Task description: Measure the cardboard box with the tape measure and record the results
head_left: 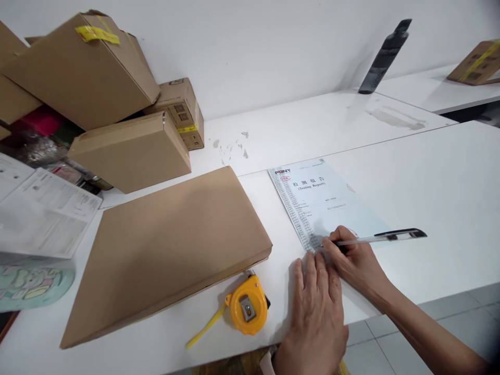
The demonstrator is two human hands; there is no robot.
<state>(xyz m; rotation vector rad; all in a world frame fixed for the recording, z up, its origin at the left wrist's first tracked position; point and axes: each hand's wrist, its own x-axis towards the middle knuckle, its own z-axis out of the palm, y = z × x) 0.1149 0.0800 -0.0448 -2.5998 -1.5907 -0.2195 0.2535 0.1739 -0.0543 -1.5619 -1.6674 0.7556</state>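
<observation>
My right hand (353, 260) is closed on a clear pen with a black cap (385, 237). The pen's tip rests on the lower left corner of a pale blue test report sheet (324, 200). Flat beside it lies my left hand (316, 307), fingers stretched out and pressing the white table (429, 198) at the sheet's bottom edge. A yellow tape measure (248, 311) with a bit of tape pulled out sits just left of my left hand. A large flat brown cardboard box (167, 250) lies further left.
Several brown cardboard boxes (128, 151) are stacked at the back left against the wall. Printed papers (42, 213) lie at the left edge. A black object (385, 54) leans on the wall at the back right, near another box (476, 62). Tiled floor shows at the lower right.
</observation>
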